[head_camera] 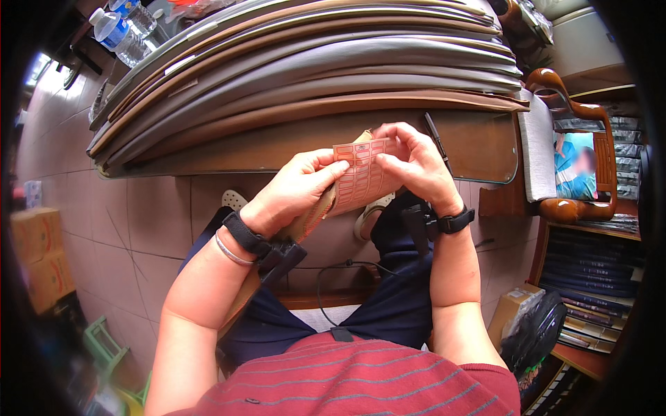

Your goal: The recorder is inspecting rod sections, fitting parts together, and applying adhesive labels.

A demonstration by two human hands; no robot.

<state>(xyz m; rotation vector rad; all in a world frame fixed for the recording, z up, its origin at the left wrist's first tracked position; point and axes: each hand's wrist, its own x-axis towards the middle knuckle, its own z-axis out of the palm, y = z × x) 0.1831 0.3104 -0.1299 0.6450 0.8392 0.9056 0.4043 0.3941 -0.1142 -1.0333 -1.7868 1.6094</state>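
Observation:
A sheet of red-bordered adhesive labels (359,179) is held up in front of me between both hands. My left hand (307,182) pinches its left edge, thumb on top. Behind the sheet lies a tan strip of fabric or leather with an edged border (310,218), which runs down under my left forearm. My right hand (419,164) grips the sheet's upper right side, the thumb on its face and the fingers curled behind. Some handwriting marks the top row of labels. A black pen (436,136) rests on the glass-topped table (478,148), just beyond my right hand.
Long folded sheets, grey and brown (312,65), are piled across the table. Plastic water bottles (118,37) stand at the far left. To the right is a wooden armchair (572,208), with sample books (588,281) on shelves nearer me. Cardboard boxes (41,249) and a green stool (104,343) sit left.

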